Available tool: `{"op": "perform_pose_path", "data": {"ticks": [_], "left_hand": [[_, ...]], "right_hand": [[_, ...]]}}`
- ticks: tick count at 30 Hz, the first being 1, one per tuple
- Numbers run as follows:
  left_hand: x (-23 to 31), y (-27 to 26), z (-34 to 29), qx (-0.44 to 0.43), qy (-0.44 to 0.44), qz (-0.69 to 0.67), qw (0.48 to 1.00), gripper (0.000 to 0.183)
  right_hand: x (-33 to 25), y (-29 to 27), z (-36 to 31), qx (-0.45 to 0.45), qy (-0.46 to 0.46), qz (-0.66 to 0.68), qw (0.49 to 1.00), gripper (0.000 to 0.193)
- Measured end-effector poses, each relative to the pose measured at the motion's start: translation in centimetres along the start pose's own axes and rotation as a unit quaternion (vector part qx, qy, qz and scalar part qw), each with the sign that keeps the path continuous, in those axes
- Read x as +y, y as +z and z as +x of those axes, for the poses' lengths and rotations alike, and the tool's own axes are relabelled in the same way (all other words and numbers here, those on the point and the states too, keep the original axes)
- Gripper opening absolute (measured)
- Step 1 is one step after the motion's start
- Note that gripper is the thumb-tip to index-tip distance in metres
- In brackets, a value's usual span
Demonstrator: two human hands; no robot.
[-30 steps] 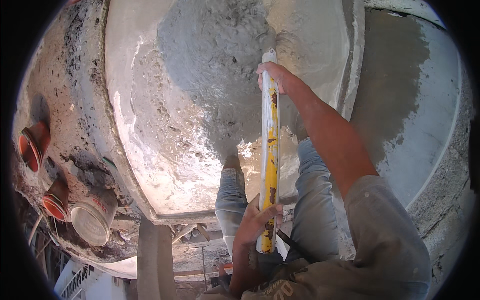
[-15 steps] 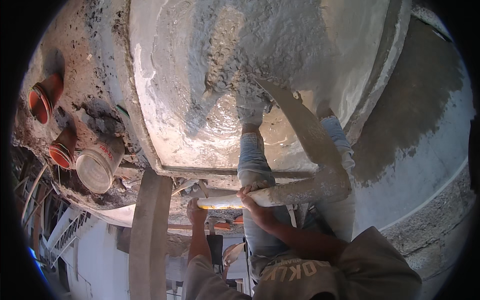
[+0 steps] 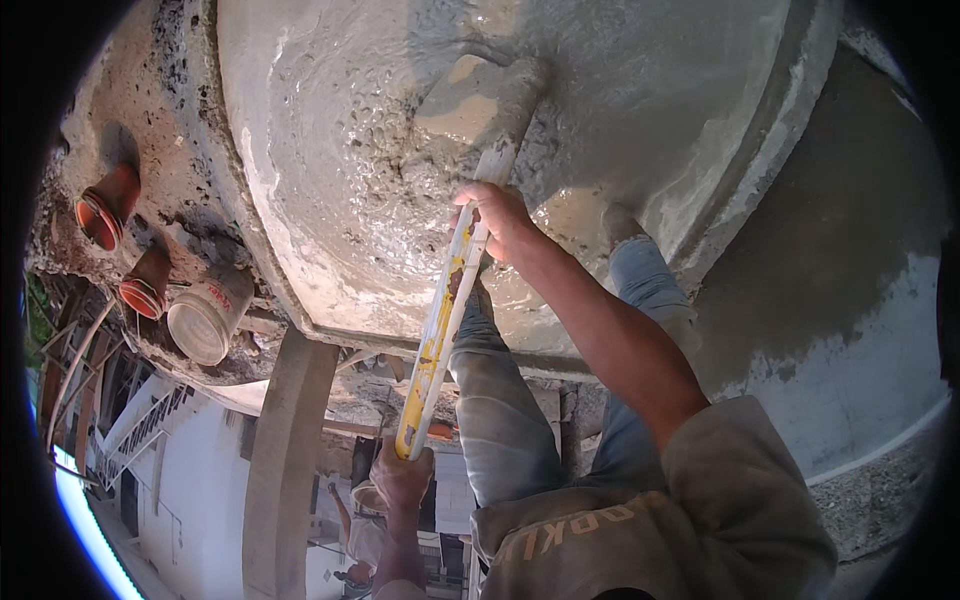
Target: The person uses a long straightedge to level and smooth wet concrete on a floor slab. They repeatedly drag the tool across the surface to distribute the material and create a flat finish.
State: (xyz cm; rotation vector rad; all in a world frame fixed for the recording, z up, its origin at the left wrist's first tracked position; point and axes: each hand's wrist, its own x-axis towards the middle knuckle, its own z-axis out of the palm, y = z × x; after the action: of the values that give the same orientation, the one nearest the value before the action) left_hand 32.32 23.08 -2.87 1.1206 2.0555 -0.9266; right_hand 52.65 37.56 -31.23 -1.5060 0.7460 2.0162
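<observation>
A long-handled hoe [image 3: 428, 370] with worn yellow and white paint slants up through the middle of the view. My left hand [image 3: 403, 472] is wrapped round its butt end, low and close to my body. Further up the handle, my right hand [image 3: 497, 218] grips it closer to the blade. The broad, mud-coated hoe blade [image 3: 462, 98] lies in the wet grey mortar [image 3: 340, 110], its edge partly sunk. That mortar spreads over a shallow trough with a raised concrete rim [image 3: 735, 205].
My jeans-clad legs [image 3: 505, 420] reach down to feet in the mix. Two orange pipe ends [image 3: 105, 208] and a whitish bucket [image 3: 208, 318] stand at left. A concrete post [image 3: 290, 450] rises at lower left, with another person [image 3: 362, 535] beyond it. Wet slab [image 3: 810, 250] lies right.
The hoe has swung from lying across my legs to pointing away, its blade now down in the mortar. My right hand moved forward and up; my left moved lower, toward my body.
</observation>
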Motion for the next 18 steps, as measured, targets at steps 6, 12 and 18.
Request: {"op": "perform_pose_path", "data": {"ticks": [6, 12, 18], "left_hand": [[11.2, 6.2, 4.3, 0.071, 0.152, -0.145, 0.975, 0.029], [41.9, 7.3, 6.3, -0.088, 0.389, -0.392, 0.829, 0.047], [68.0, 0.9, 9.4, -0.53, 0.344, -0.595, 0.497, 0.037]], "right_hand": [[-18.1, -4.4, -7.1, 0.018, -0.17, -0.017, 0.985, 0.024], [-46.3, -6.8, -14.5, 0.036, -0.473, -0.187, 0.86, 0.028], [-62.6, -14.2, -10.8, 0.461, -0.499, -0.581, 0.448, 0.054]]}}
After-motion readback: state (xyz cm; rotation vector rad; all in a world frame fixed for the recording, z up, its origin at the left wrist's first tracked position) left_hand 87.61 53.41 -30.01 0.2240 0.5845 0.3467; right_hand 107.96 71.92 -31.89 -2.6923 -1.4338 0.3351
